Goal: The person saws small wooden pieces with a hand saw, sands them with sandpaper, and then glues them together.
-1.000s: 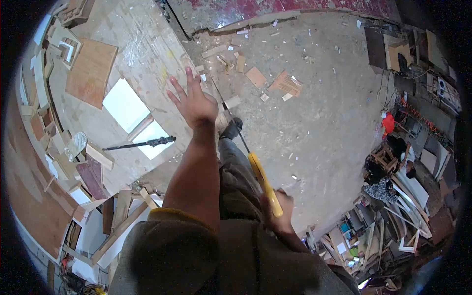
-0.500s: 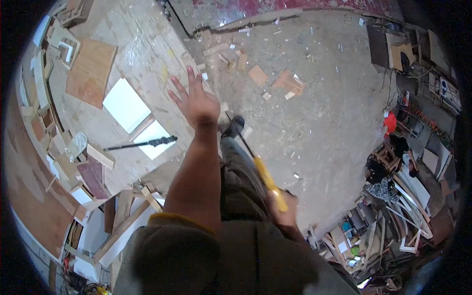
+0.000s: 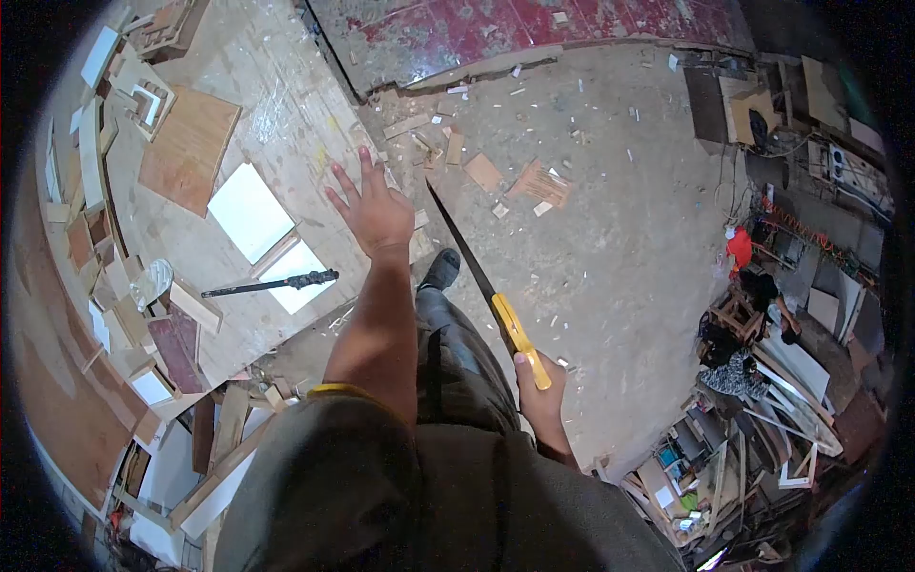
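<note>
My left hand (image 3: 381,221) is open, with its fingers spread at the right edge of the wooden worktable (image 3: 286,124). My right hand (image 3: 541,393) is wrapped round the yellow handle of a handsaw (image 3: 515,329). Its dark, narrow blade slants up and left over the floor, the tip right of my left hand. On the table lie two white boards (image 3: 250,212) and a brown wood panel (image 3: 191,148). A black rod with a knobbly end (image 3: 310,279) lies across the lower white board.
Wood scraps (image 3: 484,173) litter the concrete floor (image 3: 629,286) ahead. Offcuts (image 3: 229,419) are piled at the lower left. On the right, a person (image 3: 753,324) is among stacked boards (image 3: 796,367) and cables. My shoe (image 3: 440,270) is beside the table.
The handsaw has swung so that its blade, earlier blurred and over my leg, now extends over the floor. My left hand stays spread at the table edge.
</note>
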Available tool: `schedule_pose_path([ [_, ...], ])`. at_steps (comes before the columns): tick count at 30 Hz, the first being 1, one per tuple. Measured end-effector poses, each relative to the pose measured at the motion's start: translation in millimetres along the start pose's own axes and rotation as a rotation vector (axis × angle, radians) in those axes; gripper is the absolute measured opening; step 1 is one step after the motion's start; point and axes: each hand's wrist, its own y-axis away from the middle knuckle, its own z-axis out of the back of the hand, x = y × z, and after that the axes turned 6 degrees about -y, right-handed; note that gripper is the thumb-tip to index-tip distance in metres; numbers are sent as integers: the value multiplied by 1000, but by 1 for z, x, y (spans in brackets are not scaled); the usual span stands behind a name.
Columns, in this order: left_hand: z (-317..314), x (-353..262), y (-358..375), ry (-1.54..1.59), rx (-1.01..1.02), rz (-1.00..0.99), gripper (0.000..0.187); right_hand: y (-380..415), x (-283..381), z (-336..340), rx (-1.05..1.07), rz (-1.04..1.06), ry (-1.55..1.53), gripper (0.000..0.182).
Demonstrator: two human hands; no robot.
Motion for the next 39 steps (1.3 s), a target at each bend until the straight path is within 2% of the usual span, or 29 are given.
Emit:
schedule_pose_path([
  [4, 12, 1, -1, 56, -24, -20, 48, 13, -15, 12, -39, -169, -94, 35],
  [7, 4, 14, 4, 173, -89, -39, 42, 25, -17, 28, -113, -179, -75, 35],
  [10, 15, 18, 7, 285, -164, -149, 39, 36, -19, 41, -181, -147, -98, 34],
  [12, 24, 27, 13, 380, -145, -477, 39, 41, -27, 46, -241, -138, -136, 36],
  [13, 32, 31, 16, 380, -162, -471, 39, 44, -26, 48, -237, -121, -136, 36],
  [15, 48, 39, 21, 398, -88, -622, 46, 46, -20, 48, -278, -119, -166, 37],
  [16, 57, 46, 24, 394, -100, -610, 46, 47, -18, 46, -287, -97, -179, 37],
  [18, 73, 61, 29, 287, 99, -688, 51, 47, -8, 42, -283, -82, -154, 37],
  [19, 76, 71, 33, 286, 91, -678, 51, 47, -2, 39, -291, -80, -134, 37],
  [21, 77, 94, 36, 182, 244, -769, 55, 44, 6, 32, -272, -28, -131, 37],
  [25, 58, 118, 36, 253, 240, -817, 40, 42, 33, 13, -264, 143, -47, 36],
  [26, 72, 113, 34, 261, 233, -825, 40, 44, 46, 10, -277, 149, -45, 36],
  [28, 109, 108, 32, 563, 65, -609, 33, 49, 71, 3, -187, 258, 76, 33],
  [29, 128, 106, 30, 564, 58, -617, 33, 47, 75, -3, -194, 264, 72, 33],
  [31, 165, 105, 28, 882, 130, -426, 29, 43, 82, -16, -138, 397, 135, 28],
  [32, 182, 108, 27, 997, 195, -395, 31, 40, 86, -24, -135, 409, 133, 28],
  [34, 219, 115, 26, 1048, 204, -358, 31, 33, 93, -39, -114, 638, 369, 26],
  [35, 230, 120, 25, 1099, 224, -322, 32, 27, 99, -46, -105, 655, 367, 26],
  [37, 227, 133, 27, 1186, 224, -320, 32, 16, 109, -60, -30, 923, 500, 27],
  [39, 229, 143, 32, 1361, 210, -246, 32, 0, 113, -76, 5, 1014, 555, 26],
])
